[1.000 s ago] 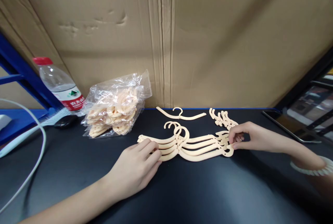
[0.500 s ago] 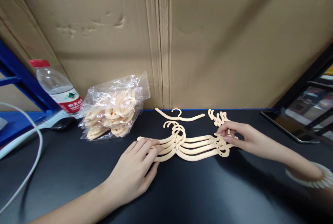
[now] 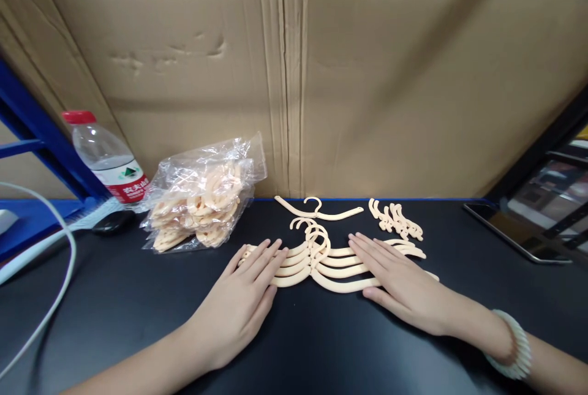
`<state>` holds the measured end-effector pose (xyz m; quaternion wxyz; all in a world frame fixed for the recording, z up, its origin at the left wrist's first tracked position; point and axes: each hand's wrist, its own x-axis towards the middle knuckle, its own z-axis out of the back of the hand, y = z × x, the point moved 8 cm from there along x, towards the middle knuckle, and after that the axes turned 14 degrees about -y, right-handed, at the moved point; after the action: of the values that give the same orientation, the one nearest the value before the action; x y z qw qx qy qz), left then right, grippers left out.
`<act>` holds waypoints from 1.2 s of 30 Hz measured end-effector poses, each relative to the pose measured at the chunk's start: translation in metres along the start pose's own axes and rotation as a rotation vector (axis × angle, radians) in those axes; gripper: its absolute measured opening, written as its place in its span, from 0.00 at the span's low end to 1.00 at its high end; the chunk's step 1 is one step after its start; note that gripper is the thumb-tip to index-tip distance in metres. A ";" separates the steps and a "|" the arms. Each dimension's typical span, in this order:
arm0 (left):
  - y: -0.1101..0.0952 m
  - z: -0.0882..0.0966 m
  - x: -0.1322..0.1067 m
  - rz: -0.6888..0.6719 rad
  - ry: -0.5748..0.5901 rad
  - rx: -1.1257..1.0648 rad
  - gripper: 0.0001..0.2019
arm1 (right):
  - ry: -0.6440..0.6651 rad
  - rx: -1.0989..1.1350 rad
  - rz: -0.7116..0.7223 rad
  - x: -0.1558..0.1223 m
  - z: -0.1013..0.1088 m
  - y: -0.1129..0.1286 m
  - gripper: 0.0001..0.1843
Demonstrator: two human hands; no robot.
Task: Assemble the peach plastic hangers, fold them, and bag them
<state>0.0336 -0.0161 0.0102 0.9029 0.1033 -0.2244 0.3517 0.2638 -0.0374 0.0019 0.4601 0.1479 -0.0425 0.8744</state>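
Note:
Several cream-coloured hangers [image 3: 298, 263] lie overlapped in a row on the black table, their hooks bunched at the middle. My left hand [image 3: 243, 297] lies flat over their left arms, fingers stretched out. Over the right arms rests my right hand [image 3: 399, 285], also flat with straight fingers, a beaded bracelet [image 3: 512, 346] on its wrist. Both palms hide the parts beneath them. Behind the row, a single hanger [image 3: 316, 214] lies apart. A small heap of curved cream pieces [image 3: 395, 219] sits to its right.
At the left, a clear plastic bag [image 3: 197, 199] of cream parts stands beside a bottle [image 3: 110, 159] with a red cap. A white cable [image 3: 68, 260] loops at the far left. On the right lies a phone-like dark slab [image 3: 512, 233]. Cardboard [image 3: 413, 89] walls the back.
My right hand has come away from the small pieces and moved left and nearer, flattening onto the hangers' right arms. My left hand stays in place. The view has shifted slightly.

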 end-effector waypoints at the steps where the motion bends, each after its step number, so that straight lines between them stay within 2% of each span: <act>1: 0.001 -0.002 0.000 -0.003 0.014 -0.001 0.26 | -0.003 0.007 -0.002 0.000 0.001 -0.001 0.33; 4: 0.004 -0.004 0.001 -0.009 0.036 -0.009 0.26 | -0.009 0.028 -0.012 0.003 0.002 -0.004 0.32; 10: 0.005 -0.003 0.003 -0.006 0.004 -0.044 0.27 | -0.006 0.048 -0.026 0.006 0.001 -0.006 0.33; 14: 0.005 -0.004 0.003 0.002 0.040 -0.012 0.26 | -0.020 0.061 -0.017 0.005 0.002 -0.005 0.32; 17: 0.004 -0.003 0.004 0.006 0.066 0.005 0.25 | -0.070 0.104 -0.006 0.004 0.003 -0.005 0.32; 20: 0.003 -0.002 0.004 0.004 0.053 0.007 0.26 | -0.198 0.170 -0.017 0.006 0.011 -0.012 0.29; 22: 0.003 -0.001 0.004 0.016 0.021 0.013 0.26 | -0.347 0.194 -0.067 0.006 0.025 -0.028 0.25; 25: 0.003 0.001 0.003 0.029 -0.025 0.020 0.26 | -0.580 0.141 -0.188 0.001 0.052 -0.068 0.19; 27: 0.001 0.003 0.004 0.032 -0.055 0.019 0.25 | -0.654 0.041 -0.289 -0.005 0.065 -0.100 0.17; 31: -0.002 0.009 0.005 0.034 -0.110 0.018 0.26 | -0.592 -0.070 -0.415 -0.016 0.066 -0.147 0.18; 36: -0.004 0.011 0.006 0.029 -0.124 0.003 0.26 | -0.515 -0.063 -0.448 -0.020 0.043 -0.161 0.22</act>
<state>0.0366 -0.0193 0.0229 0.8819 0.1232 -0.2809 0.3580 0.4151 0.0297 0.0268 0.6192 0.3553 -0.1507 0.6839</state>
